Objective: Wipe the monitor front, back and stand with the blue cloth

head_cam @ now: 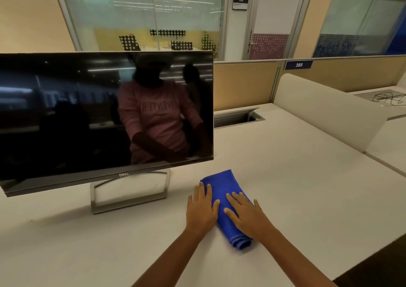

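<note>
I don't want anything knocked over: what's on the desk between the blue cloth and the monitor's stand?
Nothing. The head view shows only bare white desk between the blue cloth and the stand.

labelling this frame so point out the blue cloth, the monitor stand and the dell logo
blue cloth (222, 181): head view, bare far end of the folded cloth
monitor stand (129, 202): head view, front bar of its base frame
dell logo (124, 174): head view, middle of the lettering on the bottom bezel
</note>
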`<state>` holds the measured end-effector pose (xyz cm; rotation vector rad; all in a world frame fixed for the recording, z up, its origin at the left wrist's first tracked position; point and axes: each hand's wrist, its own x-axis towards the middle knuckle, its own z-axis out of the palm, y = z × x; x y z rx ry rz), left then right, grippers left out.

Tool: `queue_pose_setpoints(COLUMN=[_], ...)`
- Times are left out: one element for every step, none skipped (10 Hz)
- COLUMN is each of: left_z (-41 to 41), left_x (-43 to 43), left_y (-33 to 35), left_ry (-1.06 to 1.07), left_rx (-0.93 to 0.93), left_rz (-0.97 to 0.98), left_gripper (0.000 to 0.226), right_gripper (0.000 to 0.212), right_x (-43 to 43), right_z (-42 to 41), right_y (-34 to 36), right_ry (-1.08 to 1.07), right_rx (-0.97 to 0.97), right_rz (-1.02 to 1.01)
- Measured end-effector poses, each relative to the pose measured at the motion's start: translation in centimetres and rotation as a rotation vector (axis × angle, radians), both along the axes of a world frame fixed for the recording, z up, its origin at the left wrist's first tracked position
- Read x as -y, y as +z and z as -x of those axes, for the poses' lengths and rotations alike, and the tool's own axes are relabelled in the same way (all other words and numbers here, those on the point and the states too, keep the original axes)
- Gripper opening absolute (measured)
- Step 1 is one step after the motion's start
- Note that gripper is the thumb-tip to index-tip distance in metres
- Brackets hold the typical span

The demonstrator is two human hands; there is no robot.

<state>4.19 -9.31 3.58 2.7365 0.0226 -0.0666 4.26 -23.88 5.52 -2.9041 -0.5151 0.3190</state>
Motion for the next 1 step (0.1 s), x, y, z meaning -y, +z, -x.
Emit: queue_pose_setpoints(left_z=[1.25], left_x=[-2.21], left_y=[0.41], left_ry=[0.050], left_rx=[-0.007], left_rz=[-0.057], left_gripper=[0.065], right_gripper=[0.105], right_x=[-2.01], right_z=[0.67], right_y=[1.15], right_ry=[-0.034], right_rx=[0.110], right_rz=[-0.098])
